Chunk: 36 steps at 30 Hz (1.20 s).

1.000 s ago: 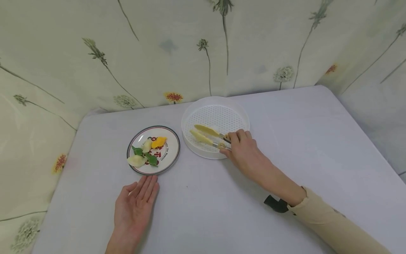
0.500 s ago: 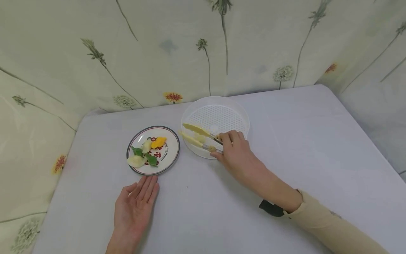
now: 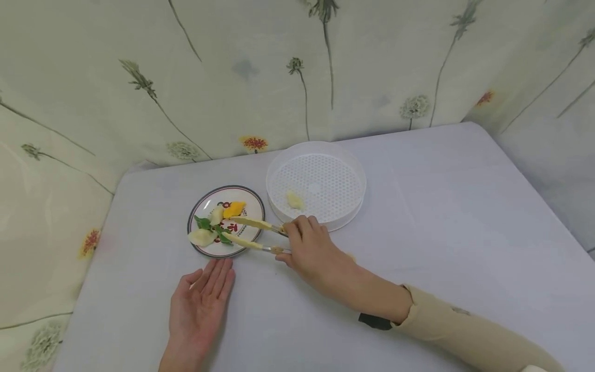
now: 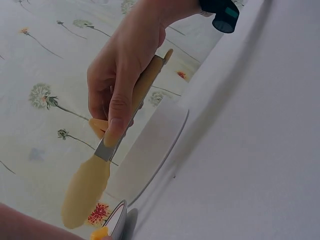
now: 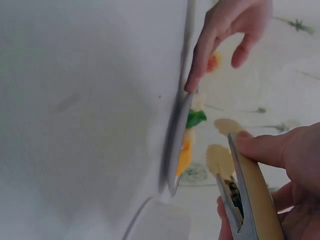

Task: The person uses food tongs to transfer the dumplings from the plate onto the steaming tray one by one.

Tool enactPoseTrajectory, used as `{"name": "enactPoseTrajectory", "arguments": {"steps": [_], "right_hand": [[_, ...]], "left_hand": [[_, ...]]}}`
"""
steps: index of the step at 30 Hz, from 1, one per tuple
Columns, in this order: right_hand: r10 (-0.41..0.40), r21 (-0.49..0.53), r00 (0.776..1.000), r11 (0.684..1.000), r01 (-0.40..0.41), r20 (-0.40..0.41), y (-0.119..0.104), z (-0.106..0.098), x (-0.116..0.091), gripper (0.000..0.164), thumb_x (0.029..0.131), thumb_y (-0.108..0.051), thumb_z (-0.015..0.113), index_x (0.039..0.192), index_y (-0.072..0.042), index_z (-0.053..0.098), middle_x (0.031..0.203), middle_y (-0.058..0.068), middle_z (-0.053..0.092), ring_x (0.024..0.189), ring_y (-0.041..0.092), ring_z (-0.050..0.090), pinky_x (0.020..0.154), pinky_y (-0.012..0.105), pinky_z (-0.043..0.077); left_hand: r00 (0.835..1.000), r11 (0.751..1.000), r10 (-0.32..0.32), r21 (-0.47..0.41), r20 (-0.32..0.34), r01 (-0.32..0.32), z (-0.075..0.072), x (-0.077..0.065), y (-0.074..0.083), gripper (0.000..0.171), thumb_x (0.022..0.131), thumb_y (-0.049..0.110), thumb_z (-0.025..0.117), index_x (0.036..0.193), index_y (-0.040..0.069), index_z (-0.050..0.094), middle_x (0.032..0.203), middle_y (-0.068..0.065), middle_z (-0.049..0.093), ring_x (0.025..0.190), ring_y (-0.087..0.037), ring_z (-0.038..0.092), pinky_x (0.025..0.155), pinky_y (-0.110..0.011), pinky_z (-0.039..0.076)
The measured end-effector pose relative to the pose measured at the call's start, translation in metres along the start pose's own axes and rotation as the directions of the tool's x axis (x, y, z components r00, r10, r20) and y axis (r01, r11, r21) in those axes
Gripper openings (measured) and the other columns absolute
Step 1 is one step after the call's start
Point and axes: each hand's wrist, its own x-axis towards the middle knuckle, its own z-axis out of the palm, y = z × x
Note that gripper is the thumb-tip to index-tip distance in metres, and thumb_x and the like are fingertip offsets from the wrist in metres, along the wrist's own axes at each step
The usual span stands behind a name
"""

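My right hand (image 3: 316, 256) grips yellow-tipped metal tongs (image 3: 253, 223). Their two tips stand apart above the right side of a small printed plate (image 3: 209, 202); nothing shows between them. On the plate lie several small dumpling-shaped pieces: pale ones (image 3: 201, 237), a yellow one (image 3: 234, 209) and green ones (image 3: 203, 222). Palm up, my left hand (image 3: 200, 310) lies on the table with straight fingers, its fingertips at the plate's near rim. The left wrist view shows a broad tong tip (image 4: 85, 195) over the plate's edge.
A round white tray (image 3: 341, 219) with a perforated bottom stands right of the plate, near the back edge. One pale piece (image 3: 294, 200) lies inside it at the left. A white cloth (image 3: 418, 206) covers the table; a flowered curtain (image 3: 223, 93) hangs behind.
My right hand has carried the tongs left and nearer, from over the white tray to over the plate. The pale piece in the tray is now uncovered. My left hand keeps its place.
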Motion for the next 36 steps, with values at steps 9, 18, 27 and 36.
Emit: {"name": "enactPoseTrajectory", "arguments": {"steps": [9,18,27,36], "right_hand": [[0.035,0.021,0.994,0.999,-0.038,0.106,-0.009,0.016,0.004,0.053,0.096,-0.039,0.081,0.123,0.002,0.061,0.113,0.014,0.060,0.101,0.027,0.053,0.076,0.035,0.051],[0.033,0.010,0.991,0.999,-0.035,0.129,-0.009,0.025,0.007,0.056,0.098,-0.041,0.079,0.127,0.003,0.061,0.116,0.015,0.061,0.104,0.027,0.054,0.075,0.034,0.051],[-0.004,-0.019,0.991,1.000,0.007,0.131,-0.010,0.029,0.007,0.048,0.103,-0.039,0.073,0.126,0.001,0.060,0.114,0.013,0.061,0.104,0.025,0.053,0.073,0.032,0.051],[0.020,-0.019,0.989,1.000,-0.018,0.145,-0.012,0.028,0.009,0.049,0.105,-0.038,0.070,0.130,0.004,0.060,0.115,0.015,0.059,0.106,0.028,0.050,0.076,0.034,0.050]], "left_hand": [[1.000,1.000,0.017,0.026,-0.006,-0.016,0.002,0.000,-0.003,0.065,0.115,0.027,0.029,0.174,0.016,0.005,0.184,-0.002,0.010,0.169,-0.017,0.022,0.139,-0.029,0.027],[1.000,0.999,0.018,0.031,-0.014,-0.018,0.001,0.001,-0.002,0.065,0.115,0.027,0.030,0.174,0.016,0.007,0.184,-0.003,0.012,0.168,-0.017,0.024,0.139,-0.029,0.028],[0.999,0.999,0.023,0.033,-0.026,-0.022,-0.002,0.002,-0.002,0.064,0.115,0.028,0.030,0.174,0.016,0.009,0.184,-0.003,0.013,0.168,-0.017,0.025,0.139,-0.029,0.028],[1.000,0.999,0.025,0.039,-0.006,-0.025,0.001,0.001,-0.001,0.064,0.115,0.029,0.029,0.174,0.016,0.008,0.184,-0.003,0.011,0.169,-0.017,0.023,0.140,-0.030,0.026]]}}
